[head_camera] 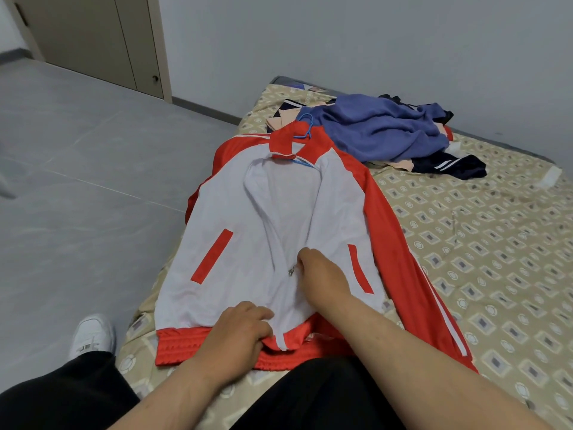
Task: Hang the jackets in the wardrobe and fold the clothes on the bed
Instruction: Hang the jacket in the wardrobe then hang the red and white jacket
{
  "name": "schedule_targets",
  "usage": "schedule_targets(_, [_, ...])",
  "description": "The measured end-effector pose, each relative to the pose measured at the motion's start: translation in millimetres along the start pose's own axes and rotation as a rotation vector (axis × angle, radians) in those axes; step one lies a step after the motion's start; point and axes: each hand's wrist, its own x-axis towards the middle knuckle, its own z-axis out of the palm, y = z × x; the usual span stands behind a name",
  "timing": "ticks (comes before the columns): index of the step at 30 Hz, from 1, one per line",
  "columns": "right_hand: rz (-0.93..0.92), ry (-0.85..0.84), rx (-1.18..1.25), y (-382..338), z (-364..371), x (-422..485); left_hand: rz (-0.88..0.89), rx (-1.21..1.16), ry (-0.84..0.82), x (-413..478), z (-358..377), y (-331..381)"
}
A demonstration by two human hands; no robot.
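Note:
A white jacket with red sleeves, collar and hem lies face up on the bed, on a blue hanger whose hook shows above the collar. Its zip is partly closed from the hem upward. My left hand grips the red hem beside the zip's lower end. My right hand pinches the zip slider at mid-chest, its metal pull hanging just left of my fingers.
A heap of clothes, with a blue garment on top and a navy one beside it, lies at the far end of the bed. The wardrobe stands closed at far left across grey floor. My white shoe is beside the bed.

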Motion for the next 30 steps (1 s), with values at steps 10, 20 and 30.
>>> schedule_targets(10, [-0.032, 0.015, 0.019, 33.8, -26.2, 77.3, -0.034, -0.111, -0.066, 9.7, -0.5, -5.6])
schedule_targets(20, [-0.058, 0.157, 0.094, 55.3, -17.5, 159.9, -0.078, -0.250, -0.255, 13.3, 15.0, -18.7])
schedule_targets(30, [0.119, 0.213, 0.304, 74.3, 33.6, 185.3, -0.294, -0.572, -0.501, 74.3, -39.0, -32.1])
